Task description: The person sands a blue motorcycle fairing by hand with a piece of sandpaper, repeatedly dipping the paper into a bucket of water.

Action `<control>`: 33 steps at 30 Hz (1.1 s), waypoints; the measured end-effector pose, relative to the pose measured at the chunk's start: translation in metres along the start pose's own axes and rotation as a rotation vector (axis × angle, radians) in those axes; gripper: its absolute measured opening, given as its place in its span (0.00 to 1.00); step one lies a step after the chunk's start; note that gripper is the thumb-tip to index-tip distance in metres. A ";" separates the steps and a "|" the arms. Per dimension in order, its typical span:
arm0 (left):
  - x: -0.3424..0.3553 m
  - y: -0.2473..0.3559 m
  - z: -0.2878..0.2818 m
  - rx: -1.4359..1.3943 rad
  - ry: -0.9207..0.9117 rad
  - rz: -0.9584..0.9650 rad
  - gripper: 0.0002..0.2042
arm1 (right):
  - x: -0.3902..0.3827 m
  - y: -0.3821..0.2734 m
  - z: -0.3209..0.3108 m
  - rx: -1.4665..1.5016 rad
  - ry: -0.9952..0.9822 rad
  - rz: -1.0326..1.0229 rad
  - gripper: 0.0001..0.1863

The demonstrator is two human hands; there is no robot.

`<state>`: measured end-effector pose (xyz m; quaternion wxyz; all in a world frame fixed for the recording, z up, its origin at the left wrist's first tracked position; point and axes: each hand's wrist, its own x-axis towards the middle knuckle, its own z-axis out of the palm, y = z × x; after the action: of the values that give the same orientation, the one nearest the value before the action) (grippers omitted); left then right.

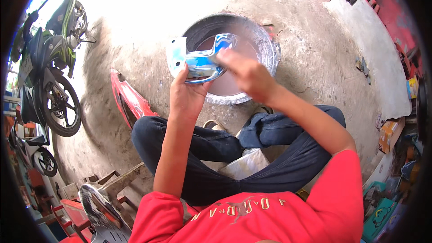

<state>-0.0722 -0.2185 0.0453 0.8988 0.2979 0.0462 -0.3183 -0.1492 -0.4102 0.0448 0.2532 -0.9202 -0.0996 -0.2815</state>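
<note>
A plastic panel (pixel 201 60) with blue, white and silver patterning and a notched top is held up over a wide round grey basin (pixel 267 36) of murky brownish water. My left hand (pixel 190 91) grips the panel from below, thumb on its front at the left. My right hand (pixel 246 74), motion-blurred, is against the panel's right side, fingers bent together; whatever they hold, if anything, is too smeared to make out.
Parked motorbikes (pixel 58 85) line the left. A red panel (pixel 128 99) lies beside my bent legs. A white board (pixel 382 63), cardboard box (pixel 390 135) and clutter edge the right. Wooden furniture and a scraped panel (pixel 101 211) are at lower left.
</note>
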 end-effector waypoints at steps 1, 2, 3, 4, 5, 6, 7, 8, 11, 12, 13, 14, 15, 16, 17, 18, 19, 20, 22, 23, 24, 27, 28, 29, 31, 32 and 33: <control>0.002 -0.002 -0.005 -0.067 -0.032 -0.030 0.18 | -0.002 -0.011 0.003 0.003 -0.021 -0.097 0.20; 0.003 -0.003 -0.007 -0.134 -0.063 -0.060 0.18 | -0.001 -0.006 0.002 0.008 -0.022 -0.097 0.20; 0.002 -0.003 -0.005 -0.125 -0.062 -0.063 0.18 | 0.003 0.005 -0.003 0.016 -0.034 -0.062 0.20; 0.002 -0.005 0.001 -0.115 -0.016 -0.066 0.18 | 0.007 0.017 -0.009 0.017 -0.050 -0.033 0.21; 0.002 -0.007 0.005 -0.104 0.030 -0.069 0.18 | 0.010 0.029 -0.015 0.093 -0.087 0.121 0.23; 0.003 -0.009 0.007 -0.104 0.027 -0.066 0.18 | 0.009 0.030 -0.012 0.091 -0.085 0.117 0.23; 0.003 -0.013 0.008 -0.085 0.028 -0.085 0.18 | 0.006 0.029 -0.007 0.097 -0.075 0.121 0.23; 0.004 -0.014 0.008 -0.067 0.029 -0.104 0.18 | 0.000 0.026 -0.003 0.103 -0.065 0.126 0.23; 0.003 -0.015 -0.002 -0.095 0.005 -0.103 0.18 | -0.006 -0.006 -0.001 0.042 -0.131 -0.083 0.22; 0.002 -0.017 -0.001 -0.114 -0.002 -0.096 0.18 | -0.005 -0.002 -0.004 0.032 -0.152 -0.094 0.23; 0.000 -0.020 0.004 -0.075 0.018 -0.097 0.18 | -0.002 0.011 -0.007 0.074 -0.160 0.030 0.23; -0.002 -0.024 0.009 -0.074 0.013 -0.105 0.18 | 0.002 0.028 -0.009 0.116 -0.166 0.155 0.23; -0.003 -0.025 0.015 -0.046 0.060 -0.087 0.18 | 0.008 0.036 -0.011 0.081 -0.085 0.270 0.19; -0.004 -0.026 0.018 -0.017 0.106 -0.070 0.17 | 0.004 0.035 -0.007 0.076 -0.083 0.268 0.19; -0.003 -0.029 0.012 0.007 0.093 -0.050 0.18 | -0.004 0.030 -0.002 0.061 -0.058 0.163 0.19; 0.000 -0.028 0.004 0.006 0.093 -0.040 0.18 | -0.007 0.018 0.004 0.055 -0.036 0.050 0.19; 0.002 -0.025 -0.005 0.033 0.063 -0.040 0.18 | -0.005 -0.010 -0.007 0.173 -0.175 0.073 0.20; 0.002 -0.022 -0.011 0.060 0.034 -0.040 0.19 | -0.003 -0.010 -0.004 0.179 -0.176 0.066 0.20; -0.001 -0.029 0.000 0.048 0.046 -0.043 0.20 | -0.009 0.000 -0.004 0.118 -0.128 0.000 0.20; -0.001 -0.033 0.002 0.051 0.062 -0.035 0.20 | -0.006 0.019 0.001 0.088 -0.069 0.072 0.18; -0.001 -0.033 0.003 0.055 0.079 -0.018 0.19 | -0.004 0.019 0.000 0.084 -0.069 0.070 0.18; 0.003 -0.034 -0.004 0.042 0.031 -0.046 0.19 | -0.009 0.011 0.007 0.063 0.004 0.117 0.18; 0.001 -0.031 -0.005 0.040 0.021 -0.055 0.19 | -0.011 -0.002 0.008 0.072 0.002 0.111 0.18; -0.001 -0.030 -0.004 0.041 0.028 -0.047 0.19 | -0.011 -0.013 0.007 0.061 -0.017 0.011 0.18; -0.009 -0.032 0.008 0.021 -0.022 0.043 0.20 | -0.011 -0.013 0.001 0.134 -0.066 0.006 0.17; -0.010 -0.033 0.011 0.021 -0.022 0.037 0.20 | -0.001 -0.004 -0.004 0.230 -0.195 0.219 0.19; -0.010 -0.032 0.015 -0.018 0.068 0.000 0.20 | 0.007 0.005 -0.008 0.187 -0.243 0.352 0.19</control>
<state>-0.1014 -0.2417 0.0441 0.8992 0.3006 0.0793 -0.3078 -0.1454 -0.4188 0.0523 0.3686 -0.9231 0.0073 -0.1098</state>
